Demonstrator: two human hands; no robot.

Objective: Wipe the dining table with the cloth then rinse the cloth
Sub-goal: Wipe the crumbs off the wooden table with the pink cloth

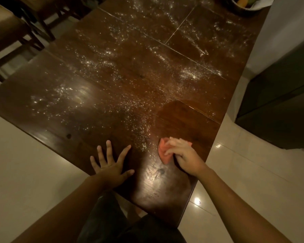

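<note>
A dark wooden dining table (98, 130) fills the view, speckled with white powder (102, 64) across most of its top. A cleaner, powder-free patch (184, 120) lies near the right edge. My right hand (184, 155) presses a crumpled orange cloth (162, 151) onto the table near the front right corner, with the fingers curled over it. My left hand (111, 163) lies flat on the table to the left of the cloth, fingers spread and straight, holding nothing.
Wooden chairs (16, 32) stand at the table's far left side. A dark bowl (244, 7) sits at the far right end of the table. A white and dark cabinet (284, 67) stands close to the right edge. Pale tiled floor (253, 172) surrounds the table.
</note>
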